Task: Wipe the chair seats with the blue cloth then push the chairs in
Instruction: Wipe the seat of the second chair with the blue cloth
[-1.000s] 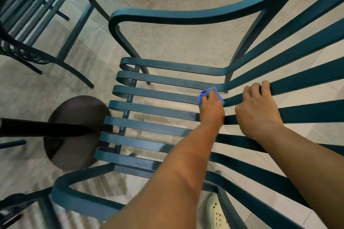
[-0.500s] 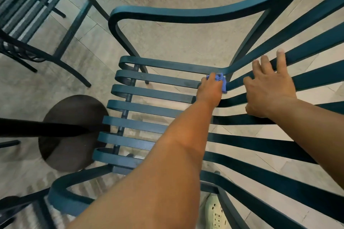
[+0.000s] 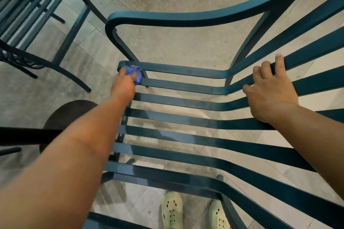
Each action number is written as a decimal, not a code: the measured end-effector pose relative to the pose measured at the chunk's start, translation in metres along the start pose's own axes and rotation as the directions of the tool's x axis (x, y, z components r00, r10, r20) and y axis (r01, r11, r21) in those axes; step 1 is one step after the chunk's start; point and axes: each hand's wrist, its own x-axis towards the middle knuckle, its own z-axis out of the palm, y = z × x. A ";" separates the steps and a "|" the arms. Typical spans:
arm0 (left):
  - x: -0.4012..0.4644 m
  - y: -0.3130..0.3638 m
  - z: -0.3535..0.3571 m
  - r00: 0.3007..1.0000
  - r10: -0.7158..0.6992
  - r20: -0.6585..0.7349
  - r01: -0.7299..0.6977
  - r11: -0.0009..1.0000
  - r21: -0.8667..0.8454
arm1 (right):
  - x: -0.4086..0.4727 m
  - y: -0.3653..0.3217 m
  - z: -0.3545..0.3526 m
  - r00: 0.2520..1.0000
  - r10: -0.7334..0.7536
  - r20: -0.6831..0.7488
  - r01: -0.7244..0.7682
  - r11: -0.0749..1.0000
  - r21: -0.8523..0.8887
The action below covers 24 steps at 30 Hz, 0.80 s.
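Left hand point(image 3: 124, 83): gripped the balled cloth point(image 3: 134, 73), pressing it down at the far slat's point(image 3: 186, 70) front end.
Right hand point(image 3: 270, 95): fingers hooked over a back slat, steadying the chair point(image 3: 186, 18).
Cloth: under the left fingertips, well away from the right hand.
Slat axis: ran from the left hand toward the right.
Next, likely: a sweep back along it, the left hand being the one in place.

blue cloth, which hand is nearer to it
Left. The left hand holds the blue cloth at the seat's far front corner; the right hand grips a backrest slat, well apart from it.
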 end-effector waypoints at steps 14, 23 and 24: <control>-0.023 0.037 0.016 0.986 -0.163 -0.022 0.152 0.954 -0.257 | 0.000 -0.003 0.001 1.000 -0.007 -0.013 0.007 1.000 0.008; -0.103 0.177 0.155 0.972 0.218 0.083 -0.192 0.949 -0.249 | 0.000 -0.006 -0.001 1.000 0.002 -0.009 -0.002 1.000 -0.016; -0.111 0.189 0.161 0.950 0.278 0.140 -0.262 0.958 -0.120 | 0.000 -0.006 0.000 1.000 0.005 -0.011 -0.005 1.000 -0.020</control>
